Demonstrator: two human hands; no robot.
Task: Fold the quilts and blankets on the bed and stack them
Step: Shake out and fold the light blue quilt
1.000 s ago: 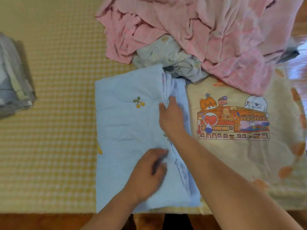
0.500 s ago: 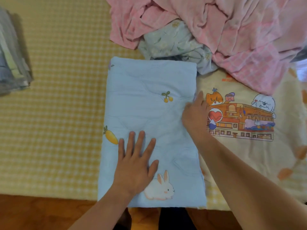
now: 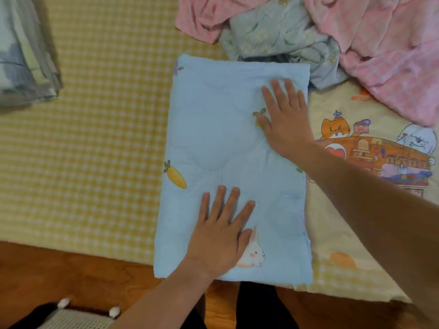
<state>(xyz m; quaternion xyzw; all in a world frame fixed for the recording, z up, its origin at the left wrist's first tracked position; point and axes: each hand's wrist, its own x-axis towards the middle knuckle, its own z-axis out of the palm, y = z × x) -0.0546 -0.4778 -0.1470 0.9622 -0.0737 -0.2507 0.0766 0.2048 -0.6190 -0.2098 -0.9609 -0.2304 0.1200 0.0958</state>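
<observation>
Head view: the folded light-blue quilt (image 3: 228, 167) lies flat on the yellow checked bed (image 3: 107, 138), its near edge overhanging the bed's edge. My left hand (image 3: 221, 236) rests on its near half, fingers straight and spread, beside the rabbit print (image 3: 253, 254). My right hand (image 3: 285, 119) presses flat on its far right corner, fingers extended. Pink blanket (image 3: 380, 51) and floral quilt (image 3: 280, 36) lie crumpled beyond. A cartoon-print blanket (image 3: 370, 210) lies to the right, under the blue quilt's edge. A folded stack (image 3: 23, 55) sits far left.
</observation>
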